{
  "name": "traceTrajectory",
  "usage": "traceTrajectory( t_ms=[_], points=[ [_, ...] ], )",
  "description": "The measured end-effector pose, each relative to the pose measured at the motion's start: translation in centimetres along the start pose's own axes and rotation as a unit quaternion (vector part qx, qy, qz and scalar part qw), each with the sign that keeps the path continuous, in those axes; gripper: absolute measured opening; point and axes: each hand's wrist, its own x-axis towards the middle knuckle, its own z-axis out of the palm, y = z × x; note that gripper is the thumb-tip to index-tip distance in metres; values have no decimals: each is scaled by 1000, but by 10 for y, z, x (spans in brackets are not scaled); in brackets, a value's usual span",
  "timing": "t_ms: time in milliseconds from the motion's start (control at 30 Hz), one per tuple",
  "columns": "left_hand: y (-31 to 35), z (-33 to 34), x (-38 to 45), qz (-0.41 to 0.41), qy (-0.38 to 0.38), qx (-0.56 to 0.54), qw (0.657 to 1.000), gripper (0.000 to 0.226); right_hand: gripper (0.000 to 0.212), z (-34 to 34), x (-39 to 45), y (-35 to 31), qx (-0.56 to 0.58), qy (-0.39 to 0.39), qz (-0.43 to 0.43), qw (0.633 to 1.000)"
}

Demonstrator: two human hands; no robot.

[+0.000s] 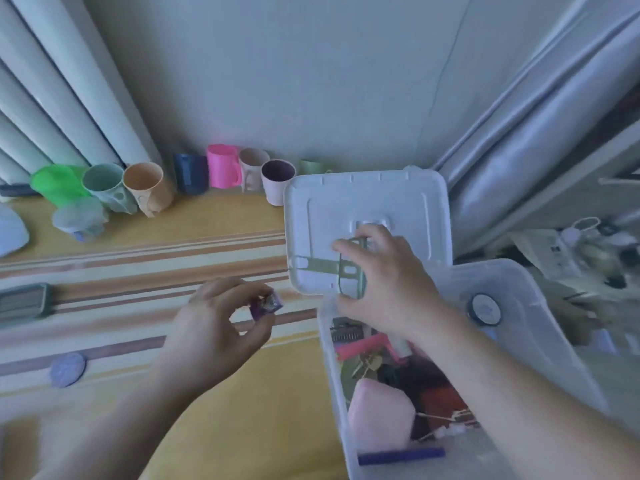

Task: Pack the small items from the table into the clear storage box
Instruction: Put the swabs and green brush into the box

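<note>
Two bare forearms reach in from the bottom edge of the head view. Just beside the right forearm sits the clear storage box (540, 327), open, on the right end of the table (145, 223), which wears a yellow cloth with orange and cream stripes. Inside the box lie a pink pouch (379, 414), a blue pen (401, 456) along the near wall, a pink tool (367, 346) and a jumble of darker bits too blurred to name; a round dark-rimmed disc (484, 309) rests against the far inner wall. Its white lid (367, 202) lies flat on the table, touching the box's far rim. Over that rim the right hand (384, 285) has thumb and fingers closed around a green strap-like piece (320, 266) that stretches leftward across the lid. Left of the box, above the striped cloth, the left hand (214, 327) pinches a small purple item (266, 305) between thumb and fingertips, near the box but clear of it. Still on the cloth are a pale round item (67, 368) near the left forearm and a grey rectangular item (24, 303) at the left edge. Along the wall stands a row of cups (221, 168) in green, mint, peach, navy, pink and cream. Everything is softened by motion blur.
</note>
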Motion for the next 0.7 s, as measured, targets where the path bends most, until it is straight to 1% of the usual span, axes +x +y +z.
traceTrajectory(
  t_ms=[67,133,200,267,333,433,500,600,700],
  points=[
    [44,30,9,40,-23,-19,999,24,67,-8,-41,53,4,-7,47,999],
    [82,63,14,66,-65,-34,995,25,65,-7,-79,100,-3,-19,86,996],
    [110,99,14,75,-126,-16,989,28,73,-6,-111,138,-12,-64,108,992],
    [129,132,8,63,-194,22,979,30,80,-5,-140,163,-7,-119,125,985],
    [142,158,-3,46,-245,41,967,29,85,2,-166,175,-17,-177,128,976],
    [158,188,-15,55,-286,68,954,29,84,20,-190,181,-38,-240,131,961],
    [166,205,-19,54,-316,94,942,32,80,30,-196,187,-38,-255,145,955],
    [176,225,-23,54,-345,154,924,32,82,41,-199,197,-33,-268,151,951],
    [186,238,-28,79,-380,232,892,30,76,45,-200,203,-39,-264,147,952]
  ],
)
